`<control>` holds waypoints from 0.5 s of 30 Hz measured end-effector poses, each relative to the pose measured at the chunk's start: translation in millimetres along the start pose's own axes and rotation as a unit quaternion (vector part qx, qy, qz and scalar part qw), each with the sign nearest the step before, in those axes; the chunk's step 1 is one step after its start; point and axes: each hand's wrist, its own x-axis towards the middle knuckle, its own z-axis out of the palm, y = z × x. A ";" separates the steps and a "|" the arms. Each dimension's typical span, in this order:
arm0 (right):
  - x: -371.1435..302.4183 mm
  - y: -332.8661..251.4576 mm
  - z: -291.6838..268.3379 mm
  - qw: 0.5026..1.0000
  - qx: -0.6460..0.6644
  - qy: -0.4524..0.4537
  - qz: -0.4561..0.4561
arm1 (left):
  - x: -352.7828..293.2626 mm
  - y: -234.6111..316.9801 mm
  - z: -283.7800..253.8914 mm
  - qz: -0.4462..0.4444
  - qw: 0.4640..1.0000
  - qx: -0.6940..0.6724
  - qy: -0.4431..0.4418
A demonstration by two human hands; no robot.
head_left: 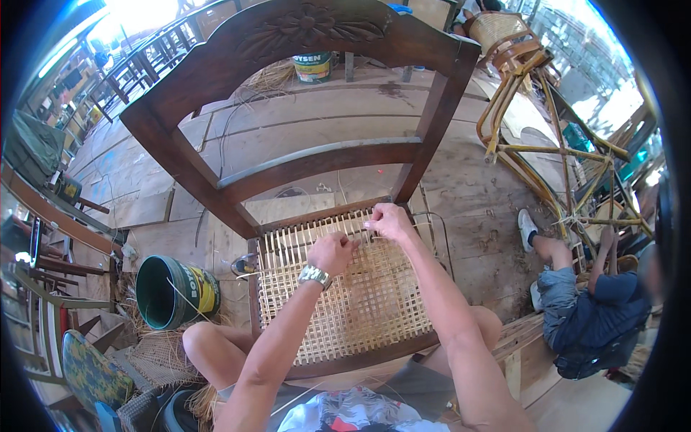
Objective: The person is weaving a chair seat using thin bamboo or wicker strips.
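A dark carved wooden chair [324, 169] stands before me, its back away from me. Its seat is a woven cane panel [338, 302], closely woven toward me and with looser strands near the back rail. My left hand [332, 252], a metal watch at its wrist, is closed low over the weave, its fingertips at the strands. Farther right and back, my right hand [390, 220] pinches at the seat's back right part; a thin cane strand seems to be in its fingers. What the left fingers hold, if anything, is hidden.
A green bucket [176, 291] lies tipped at the left by loose cane fibres. Another bucket [312, 67] stands behind the chair. At the right, a seated person [590, 302] works by a bamboo frame [568, 151]. A camouflage-patterned cushion [93, 371] is at lower left.
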 end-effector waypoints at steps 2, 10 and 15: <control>5.4 10.9 -1.5 0.999 -0.022 -0.003 -0.033 | -3.3 0.7 1.2 -0.002 1.000 -0.003 0.003; -9.4 10.4 -4.1 0.974 0.223 0.006 -0.036 | 6.5 25.7 -1.5 0.000 0.997 0.078 -0.022; -35.4 9.9 -31.3 0.987 0.159 -0.009 -0.025 | 18.8 2.5 -6.5 0.076 0.993 0.049 -0.070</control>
